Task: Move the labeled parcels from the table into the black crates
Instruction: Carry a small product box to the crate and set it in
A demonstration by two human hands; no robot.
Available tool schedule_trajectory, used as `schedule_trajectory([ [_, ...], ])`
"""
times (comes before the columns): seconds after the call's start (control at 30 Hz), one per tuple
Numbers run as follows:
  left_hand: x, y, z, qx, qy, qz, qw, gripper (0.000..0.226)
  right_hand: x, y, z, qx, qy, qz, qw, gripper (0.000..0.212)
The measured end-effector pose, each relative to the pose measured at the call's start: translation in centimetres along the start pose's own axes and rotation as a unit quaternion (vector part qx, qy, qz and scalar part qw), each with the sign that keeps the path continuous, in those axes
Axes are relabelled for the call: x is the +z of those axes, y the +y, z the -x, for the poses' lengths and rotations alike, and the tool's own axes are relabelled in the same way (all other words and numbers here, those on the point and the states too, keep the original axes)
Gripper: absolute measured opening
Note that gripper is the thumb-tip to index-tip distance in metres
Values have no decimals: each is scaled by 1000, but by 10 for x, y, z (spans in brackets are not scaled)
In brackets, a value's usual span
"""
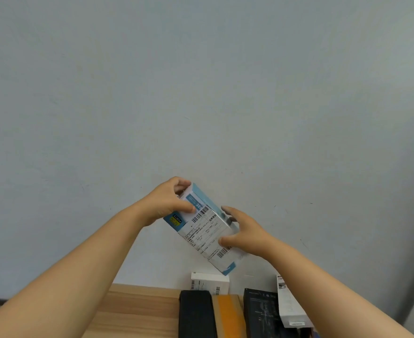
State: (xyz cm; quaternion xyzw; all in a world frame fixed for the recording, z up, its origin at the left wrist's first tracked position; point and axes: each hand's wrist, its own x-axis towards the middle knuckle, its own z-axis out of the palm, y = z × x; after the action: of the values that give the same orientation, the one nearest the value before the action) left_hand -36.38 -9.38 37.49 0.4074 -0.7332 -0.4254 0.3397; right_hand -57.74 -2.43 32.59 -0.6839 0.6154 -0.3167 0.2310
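**Both hands gripping a labelled box in mid-air**

Gripping from opposite ends, both hands are holding a white-and-blue parcel (206,230) up in front of the wall, clear of the table. Nearest the camera, two bare forearms are reaching up and inward from the lower corners. The left hand (169,202) is clasping the box's upper end, thumb pressing on the printed face and fingers curling over the far edge. The right hand (242,234) is clamping the lower right side, thumb lying on the shipping label and fingers spreading along the far side. The parcel is tilting, its long axis running from upper left down to lower right, barcodes facing the camera.

Below it, the wooden table (137,311) is carrying more parcels: a black box (196,313), a brown carton with orange tape (228,313), another black box (259,313), a white box (290,311) leaning at the right, and a small white box (209,282) against the wall. Their lower parts are being cut off by the frame edge, and the label print is too small to read.
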Motion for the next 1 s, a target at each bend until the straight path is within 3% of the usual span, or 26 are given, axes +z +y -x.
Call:
schedule_trajectory([
  [0.2,21,-4,2,2,-12,-24,1000,75,5,23,8,23,-41,-68,997,79],
  [0.4,43,-41,21,-19,187,-30,982,89,31,43,5,65,-39,-230,970,64],
  [0.47,44,-57,35,-48,218,-20,974,90,45,43,2,83,-38,-274,957,60],
  [0.77,7,-118,119,-111,224,5,968,35,133,-10,-4,107,-64,-357,926,35],
  [1.0,-79,-161,220,-111,264,63,956,35,244,-100,4,105,-111,-354,923,44],
])
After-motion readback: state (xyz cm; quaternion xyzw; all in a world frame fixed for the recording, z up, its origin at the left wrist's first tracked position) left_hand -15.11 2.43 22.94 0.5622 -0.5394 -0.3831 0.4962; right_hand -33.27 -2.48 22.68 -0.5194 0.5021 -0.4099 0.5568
